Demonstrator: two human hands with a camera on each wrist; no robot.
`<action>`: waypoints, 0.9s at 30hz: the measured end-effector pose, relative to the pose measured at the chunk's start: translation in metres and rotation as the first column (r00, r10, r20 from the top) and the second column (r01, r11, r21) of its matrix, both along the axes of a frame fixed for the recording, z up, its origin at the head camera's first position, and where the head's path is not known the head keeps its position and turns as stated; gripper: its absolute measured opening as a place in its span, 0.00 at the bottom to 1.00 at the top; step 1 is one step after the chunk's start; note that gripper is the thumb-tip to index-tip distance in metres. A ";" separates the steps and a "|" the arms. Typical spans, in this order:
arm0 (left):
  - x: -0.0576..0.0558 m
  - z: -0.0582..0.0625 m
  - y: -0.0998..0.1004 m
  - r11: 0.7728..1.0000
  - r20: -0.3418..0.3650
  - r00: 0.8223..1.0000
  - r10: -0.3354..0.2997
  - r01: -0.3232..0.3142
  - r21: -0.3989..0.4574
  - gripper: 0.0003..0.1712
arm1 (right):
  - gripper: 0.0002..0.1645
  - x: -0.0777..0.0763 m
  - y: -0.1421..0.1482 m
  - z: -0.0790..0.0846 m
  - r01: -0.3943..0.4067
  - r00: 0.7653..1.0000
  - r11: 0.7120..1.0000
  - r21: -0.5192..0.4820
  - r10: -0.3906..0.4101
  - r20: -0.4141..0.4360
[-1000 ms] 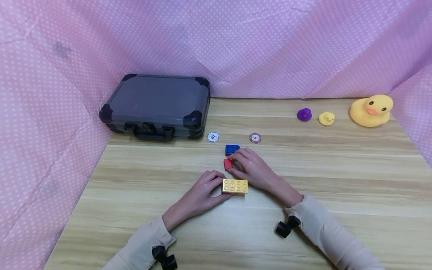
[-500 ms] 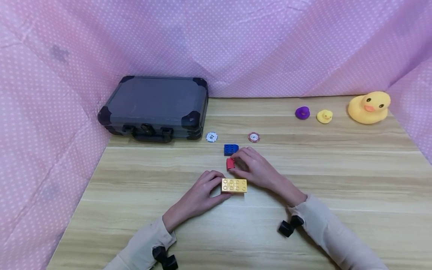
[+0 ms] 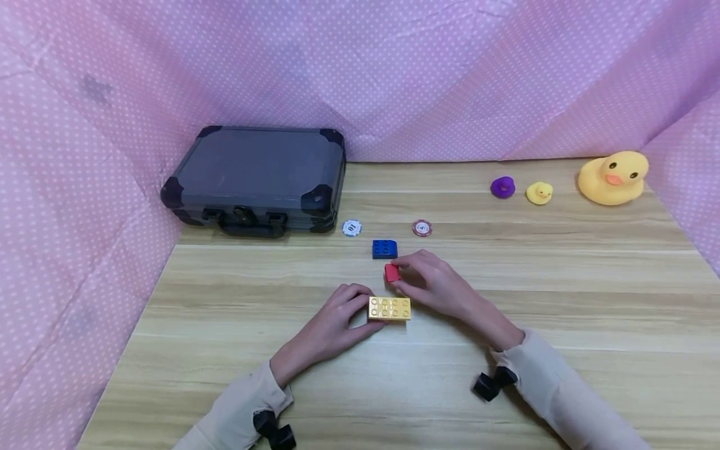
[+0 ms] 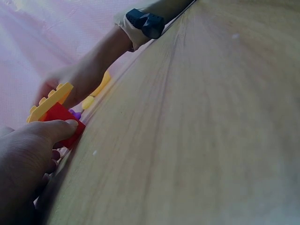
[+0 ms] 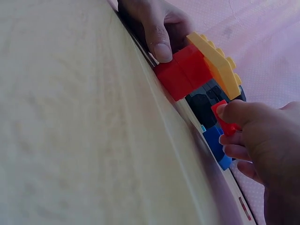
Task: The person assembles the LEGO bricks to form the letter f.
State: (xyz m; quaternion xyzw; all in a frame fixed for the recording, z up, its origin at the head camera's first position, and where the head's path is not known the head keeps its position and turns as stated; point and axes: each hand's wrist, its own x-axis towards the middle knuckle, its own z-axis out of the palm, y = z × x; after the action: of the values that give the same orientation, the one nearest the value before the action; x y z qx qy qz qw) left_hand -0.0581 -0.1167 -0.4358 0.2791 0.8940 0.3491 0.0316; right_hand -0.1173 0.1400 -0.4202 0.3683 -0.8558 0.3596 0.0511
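My left hand (image 3: 329,328) rests on the table and grips a block built of toy bricks, a yellow eight-stud brick (image 3: 389,309) on top of red bricks (image 5: 185,72). In the left wrist view the thumb presses the side of the red part. My right hand (image 3: 441,284) pinches a small red brick (image 3: 391,273) between thumb and fingers, just behind the yellow brick and apart from it. Past the small red brick, a blue brick (image 3: 385,249) with one rounded end lies untouched on the table.
Beyond the blue brick lie a white poker chip (image 3: 352,228) and a red one (image 3: 422,228). A grey case (image 3: 259,169) stands at the back left. Toward the back right are a purple duck (image 3: 503,187), a small yellow duck (image 3: 539,193) and a large yellow duck (image 3: 610,184).
My right hand has shifted slightly to the right with the small red brick, uncovering the blue brick's right end. The left hand keeps holding the yellow-topped block in place.
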 end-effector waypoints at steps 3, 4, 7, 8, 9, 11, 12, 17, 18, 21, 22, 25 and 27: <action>0.000 0.000 0.000 1.000 0.006 1.000 -0.002 0.002 0.003 0.21 | 0.24 0.001 0.002 0.000 -0.004 1.000 1.000 -0.006 0.004 0.009; 0.000 0.000 0.000 1.000 0.006 1.000 -0.002 0.002 0.004 0.21 | 0.24 0.001 0.002 0.000 -0.003 1.000 1.000 -0.007 0.004 0.015; -0.001 0.000 0.000 1.000 0.005 1.000 -0.003 0.003 0.005 0.20 | 0.23 0.002 0.003 0.001 0.002 1.000 1.000 -0.006 -0.002 0.025; -0.001 0.000 0.000 1.000 0.003 1.000 -0.003 0.003 0.006 0.20 | 0.23 0.003 0.004 0.001 0.003 1.000 1.000 -0.007 -0.003 0.025; -0.001 0.000 0.000 1.000 0.001 1.000 -0.003 0.003 0.005 0.20 | 0.23 0.003 0.004 0.001 0.005 1.000 1.000 -0.009 -0.004 0.024; -0.001 -0.001 -0.001 1.000 -0.002 1.000 -0.005 0.005 0.006 0.20 | 0.23 0.004 0.004 0.003 0.001 1.000 1.000 -0.016 -0.001 0.021; -0.001 -0.001 -0.001 1.000 -0.002 1.000 -0.005 0.005 0.007 0.20 | 0.23 0.005 0.004 0.004 -0.003 1.000 1.000 -0.020 0.004 0.019; -0.001 -0.001 -0.001 1.000 -0.003 1.000 -0.005 0.005 0.011 0.20 | 0.23 0.007 0.005 0.007 -0.039 0.999 0.998 -0.047 0.038 -0.015; -0.001 -0.001 -0.001 1.000 -0.002 1.000 -0.005 0.005 0.011 0.20 | 0.24 0.007 0.005 0.007 -0.046 0.999 0.998 -0.053 0.044 -0.028; -0.001 0.000 -0.001 1.000 -0.003 1.000 -0.004 0.004 0.012 0.20 | 0.24 0.008 0.006 0.009 -0.057 0.997 0.996 -0.070 0.053 -0.056; -0.001 0.000 0.000 1.000 -0.003 1.000 -0.004 0.004 0.013 0.20 | 0.25 0.008 0.006 0.009 -0.060 0.996 0.995 -0.075 0.056 -0.063; -0.001 -0.001 0.000 1.000 -0.005 1.000 -0.004 0.004 0.016 0.20 | 0.25 0.011 0.006 0.011 -0.069 0.995 0.994 -0.090 0.063 -0.076; -0.001 -0.001 -0.001 1.000 -0.007 1.000 -0.003 0.003 0.021 0.20 | 0.25 0.012 0.006 0.012 -0.085 0.993 0.992 -0.098 0.076 -0.089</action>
State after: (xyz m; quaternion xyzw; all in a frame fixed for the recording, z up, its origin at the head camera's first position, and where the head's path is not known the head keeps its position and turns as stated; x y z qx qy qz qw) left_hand -0.0588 -0.1174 -0.4369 0.2821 0.8900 0.3573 0.0259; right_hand -0.1057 0.1461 -0.4079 0.4143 -0.8179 0.3884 0.0918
